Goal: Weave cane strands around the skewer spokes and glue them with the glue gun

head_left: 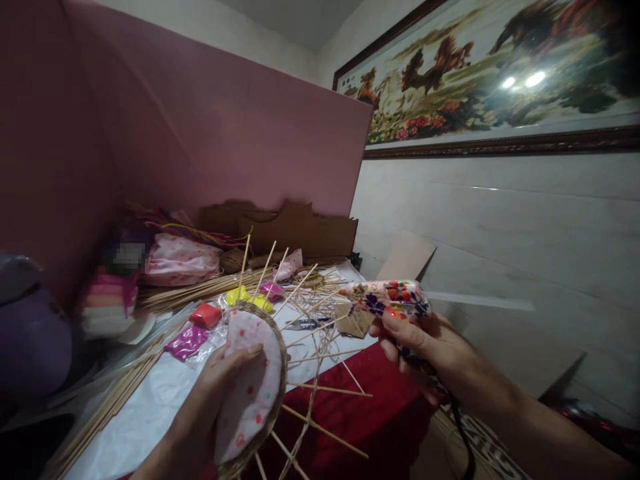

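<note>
A round, fabric-covered disc [250,393], white with small coloured prints and a twine-wrapped rim, is gripped at its left side by my left hand [205,393], thumb lying across the cloth. Thin wooden sticks [330,387] radiate from the rim, and a strand of twine [313,400] crosses several of them. My right hand [415,340] is wrapped round a flower-patterned hot glue gun [385,297] with a small red light lit. Its nozzle points left, towards the upper sticks. A dark cord hangs from the gun's handle.
Scissors [310,324] and tangled twine lie on the white-covered table [135,407]. Around them are red [205,315], purple and yellow packets, bundles of sticks [195,290] and folded printed cloth [183,257]. Torn cardboard [300,230] leans at the back; red cloth [375,400] covers the near side.
</note>
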Demonstrator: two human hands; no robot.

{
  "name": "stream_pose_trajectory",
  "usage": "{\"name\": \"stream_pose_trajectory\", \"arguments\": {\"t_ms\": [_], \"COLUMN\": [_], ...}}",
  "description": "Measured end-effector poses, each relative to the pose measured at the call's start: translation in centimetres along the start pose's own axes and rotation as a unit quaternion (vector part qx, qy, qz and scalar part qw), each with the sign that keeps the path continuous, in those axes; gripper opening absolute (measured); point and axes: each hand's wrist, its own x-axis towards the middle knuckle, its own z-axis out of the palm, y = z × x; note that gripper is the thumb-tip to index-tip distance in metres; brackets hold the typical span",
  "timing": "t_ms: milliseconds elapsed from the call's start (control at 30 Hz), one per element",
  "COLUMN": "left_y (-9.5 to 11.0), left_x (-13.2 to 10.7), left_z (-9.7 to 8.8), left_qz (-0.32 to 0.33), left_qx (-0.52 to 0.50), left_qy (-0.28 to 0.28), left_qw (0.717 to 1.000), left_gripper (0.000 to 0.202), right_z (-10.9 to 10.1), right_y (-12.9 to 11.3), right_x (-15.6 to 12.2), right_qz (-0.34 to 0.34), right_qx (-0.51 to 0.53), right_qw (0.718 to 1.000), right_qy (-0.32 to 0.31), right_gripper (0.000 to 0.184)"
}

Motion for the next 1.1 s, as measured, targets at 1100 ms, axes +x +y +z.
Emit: {"name": "stream_pose_trajectory", "arguments": {"t_ms": [1100], "left_y": [1.2], "left_x": [0.5], "left_z": [0.0], "left_qz": [0.003], "left_qx": [-0.029], "left_qy": [0.080], "left_qw": [0.996], "left_gripper": [0.003], "right_z": [-5.3], "right_y": [11.4], "right_x": [10.2], "right_qz": [-0.162], "right_qx": [-0.463], "right_qw": [0.871], "right_qy": [0.009], "right_gripper": [0.037]}}
